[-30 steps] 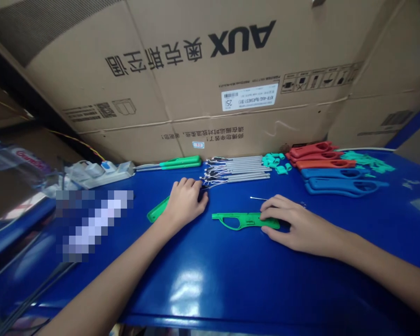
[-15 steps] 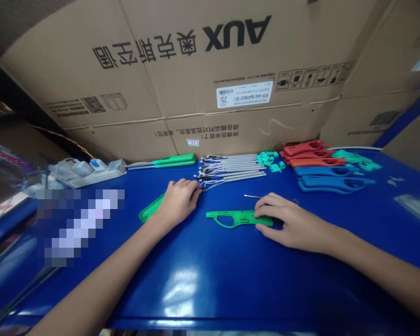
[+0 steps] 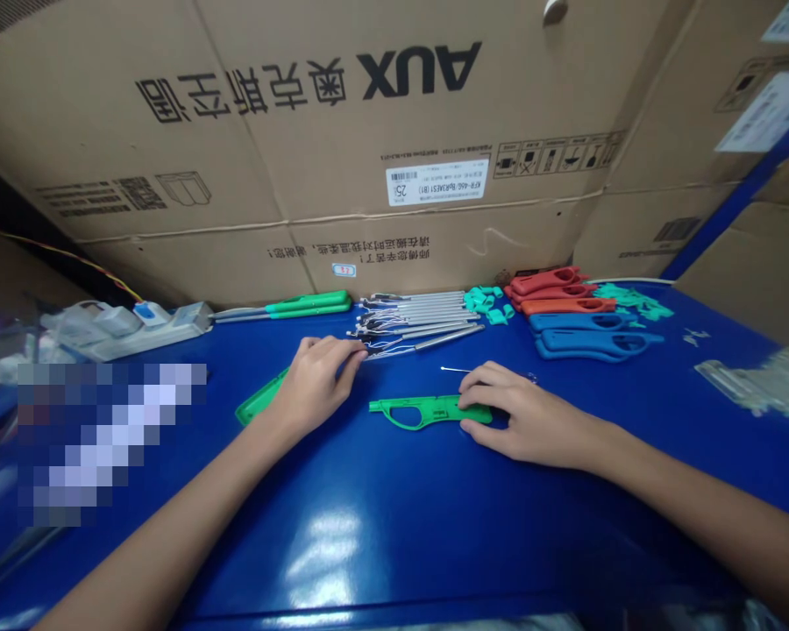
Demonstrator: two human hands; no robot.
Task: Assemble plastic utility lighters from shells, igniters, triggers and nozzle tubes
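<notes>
My left hand [image 3: 322,381] pinches the black wired end of a metal lighter tube [image 3: 448,336] at the near side of a pile of such tubes [image 3: 427,307]. This tube lies slightly askew to the others. Under my left wrist, partly hidden, is a green handle half [image 3: 259,399]. My right hand [image 3: 516,416] holds the rear end of another green lighter handle half [image 3: 414,412] between thumb and fingers, its hollow inner side facing up. Just behind that hand lies a thin rod with a white tip [image 3: 455,369], partly covered by the fingers.
Turquoise clips [image 3: 486,302] lie beside the tubes. Red handles [image 3: 545,282], an orange handle [image 3: 569,306] and blue handles [image 3: 585,343] are stacked at right. Green lighters [image 3: 312,303] and a power strip [image 3: 151,333] stand at back left. A cardboard sheet [image 3: 302,184] walls the back.
The view has shifted a little to the right. The tube in my left fingers has swung out from the pile. My right hand still holds the green handle half in place.
</notes>
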